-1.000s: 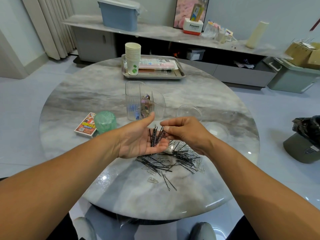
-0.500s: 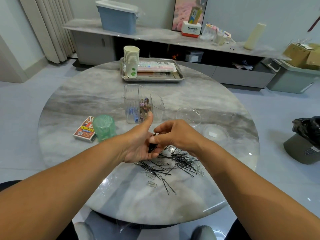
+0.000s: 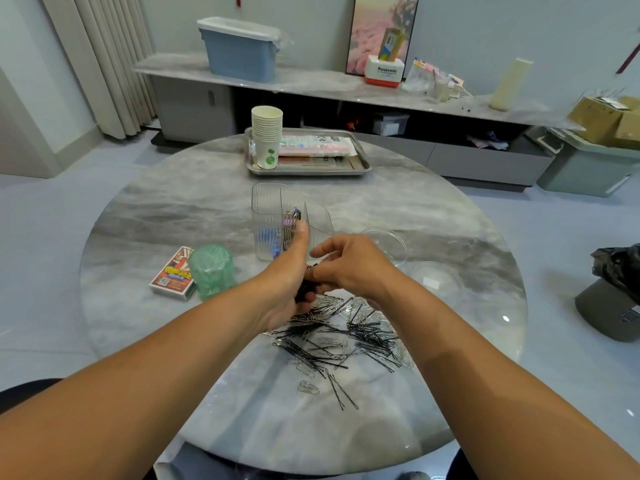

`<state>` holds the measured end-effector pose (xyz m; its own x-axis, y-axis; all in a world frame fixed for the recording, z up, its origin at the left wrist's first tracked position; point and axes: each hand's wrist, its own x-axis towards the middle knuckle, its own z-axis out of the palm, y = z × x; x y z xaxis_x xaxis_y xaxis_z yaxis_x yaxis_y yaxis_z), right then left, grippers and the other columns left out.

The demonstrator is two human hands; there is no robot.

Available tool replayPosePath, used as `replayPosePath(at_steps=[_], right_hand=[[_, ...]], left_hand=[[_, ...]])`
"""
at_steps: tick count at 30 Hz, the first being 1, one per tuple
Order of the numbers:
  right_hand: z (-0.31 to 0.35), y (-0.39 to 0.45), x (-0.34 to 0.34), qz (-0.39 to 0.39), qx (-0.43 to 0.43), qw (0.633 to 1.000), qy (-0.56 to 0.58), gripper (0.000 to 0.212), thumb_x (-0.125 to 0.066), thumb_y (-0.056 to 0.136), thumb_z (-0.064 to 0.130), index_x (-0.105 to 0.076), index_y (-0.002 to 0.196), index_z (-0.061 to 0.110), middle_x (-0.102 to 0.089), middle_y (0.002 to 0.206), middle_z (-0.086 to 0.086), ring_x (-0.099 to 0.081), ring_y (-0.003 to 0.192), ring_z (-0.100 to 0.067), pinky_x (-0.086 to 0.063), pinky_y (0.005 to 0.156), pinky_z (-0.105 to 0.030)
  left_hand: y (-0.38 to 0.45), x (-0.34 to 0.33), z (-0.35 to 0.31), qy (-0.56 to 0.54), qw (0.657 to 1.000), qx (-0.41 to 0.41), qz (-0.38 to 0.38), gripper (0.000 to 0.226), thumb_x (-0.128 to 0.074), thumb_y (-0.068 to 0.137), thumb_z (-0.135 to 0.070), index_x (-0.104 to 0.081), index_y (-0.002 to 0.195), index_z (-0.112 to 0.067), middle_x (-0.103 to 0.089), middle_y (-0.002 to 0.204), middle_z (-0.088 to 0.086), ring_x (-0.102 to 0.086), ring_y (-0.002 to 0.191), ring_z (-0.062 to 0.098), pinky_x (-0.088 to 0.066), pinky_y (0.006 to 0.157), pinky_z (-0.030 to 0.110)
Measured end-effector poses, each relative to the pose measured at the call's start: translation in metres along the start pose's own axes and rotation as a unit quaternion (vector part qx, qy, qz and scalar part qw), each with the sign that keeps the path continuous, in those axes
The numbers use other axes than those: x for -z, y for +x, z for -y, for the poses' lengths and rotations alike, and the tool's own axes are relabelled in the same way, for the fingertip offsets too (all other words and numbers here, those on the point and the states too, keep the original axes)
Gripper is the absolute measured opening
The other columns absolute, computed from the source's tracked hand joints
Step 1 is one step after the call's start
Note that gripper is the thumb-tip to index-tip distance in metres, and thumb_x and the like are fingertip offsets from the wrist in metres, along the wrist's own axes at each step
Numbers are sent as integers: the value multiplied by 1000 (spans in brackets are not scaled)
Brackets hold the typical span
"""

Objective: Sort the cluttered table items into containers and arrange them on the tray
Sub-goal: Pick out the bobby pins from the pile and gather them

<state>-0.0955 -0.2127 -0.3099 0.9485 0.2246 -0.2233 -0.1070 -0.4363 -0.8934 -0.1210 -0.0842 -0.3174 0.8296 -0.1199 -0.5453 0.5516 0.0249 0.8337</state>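
Hairpins (image 3: 332,344), black and mixed with silver paper clips (image 3: 309,388), lie in a loose heap on the worktop (image 3: 173,209) just below and nearer than the grip, so most of the sorting is left. At the grip itself, the left hand (image 3: 287,282) is cupped with its thumb up around a small black bundle of pins (image 3: 306,289), and the right hand (image 3: 349,268) curls its fingers against that same bundle, apparently pinching it, though the hands cover most of it and the exact hold is hard to read. Just beyond the grip stands a clear divided organiser (image 3: 277,216) with a few coloured items already in one compartment; which ones I cannot tell. To the right of the grip sit two clear round dishes (image 3: 436,282), their contents not discernible. Left of it are a green cup (image 3: 212,270) and a small printed box (image 3: 173,276), touching. Farthest off, the metal tray (image 3: 362,166) carries a stack of paper cups (image 3: 266,136) and a flat packet (image 3: 317,146); none of the containers stands on it.
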Motion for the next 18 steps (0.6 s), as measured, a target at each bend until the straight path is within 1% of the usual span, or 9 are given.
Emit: replayPosePath(at_steps=[1, 3, 6, 8, 10, 12, 14, 16, 18], right_hand=[[2, 1, -2, 13, 1, 1000, 4, 26, -82, 80, 1, -70, 104, -1, -71, 77, -10, -69, 58, -17, -63, 70, -32], [6, 2, -3, 30, 16, 999, 7, 20, -79, 82, -2, -73, 102, -4, -74, 82, -15, -71, 65, -19, -64, 76, -33], [10, 5, -5, 47, 59, 997, -11, 10, -77, 84, -2, -78, 92, 4, -76, 77, -10, -72, 69, -22, -64, 78, -35], [11, 6, -5, 61, 62, 995, -42, 8, -77, 85, 1, -78, 92, 5, -77, 79, -13, -74, 73, -26, -64, 77, -33], [11, 9, -2, 70, 39, 996, -43, 7, -79, 84, 0, -77, 91, 1, -77, 77, -10, -74, 69, -24, -63, 72, -29], [10, 11, 0, 74, 25, 996, -38, 9, -79, 83, -1, -75, 90, -4, -76, 71, -6, -71, 63, -20, -63, 71, -30], [10, 13, 2, 73, 23, 996, -40, 10, -79, 83, -1, -74, 89, -7, -74, 71, -15, -68, 62, -24, -61, 73, -36], [12, 14, 6, 59, 18, 998, -29, 14, -80, 81, -2, -72, 89, -10, -73, 76, -26, -67, 63, -28, -59, 74, -39], [16, 18, 16, 38, 6, 999, -2, 15, -81, 80, -3, -72, 89, -10, -74, 76, -22, -71, 64, -28, -63, 75, -36]], left_hand=[[1, 0, 1, 4, 1000, -2, -9, 93, -11, 85, -87, -62, 95, -9, -51, 72, 6, -38, 59, 13, -34, 49, 25], [2, 3, -1, 4, 1000, -5, -23, 88, -11, 85, -88, -60, 88, -15, -46, 67, 3, -33, 56, 13, -29, 47, 25], [5, 10, -4, 15, 1000, -7, -19, 86, -11, 84, -89, -58, 78, -18, -43, 63, 2, -31, 53, 13, -26, 47, 25], [6, 13, -5, 27, 1000, -2, 0, 87, -10, 82, -91, -57, 77, -17, -45, 63, 3, -31, 53, 14, -25, 49, 25], [6, 14, -6, 49, 999, -7, 14, 90, -9, 80, -92, -57, 83, -16, -47, 66, 4, -32, 55, 14, -26, 50, 26], [6, 14, -6, 72, 997, -20, 26, 93, -8, 79, -93, -59, 91, -15, -50, 69, 4, -33, 57, 13, -27, 51, 26], [7, 12, -6, 72, 996, -23, 38, 94, -9, 79, -92, -61, 95, -16, -53, 69, 4, -34, 59, 13, -27, 54, 27], [10, 11, -9, 24, 999, -25, 36, 91, -13, 83, -89, -60, 106, -15, -56, 68, 4, -39, 60, 14, -31, 55, 28], [12, 13, -15, -72, 997, -20, 32, 90, -21, 87, -85, -50, 126, -9, -64, 77, 5, -52, 65, 17, -43, 58, 29]])
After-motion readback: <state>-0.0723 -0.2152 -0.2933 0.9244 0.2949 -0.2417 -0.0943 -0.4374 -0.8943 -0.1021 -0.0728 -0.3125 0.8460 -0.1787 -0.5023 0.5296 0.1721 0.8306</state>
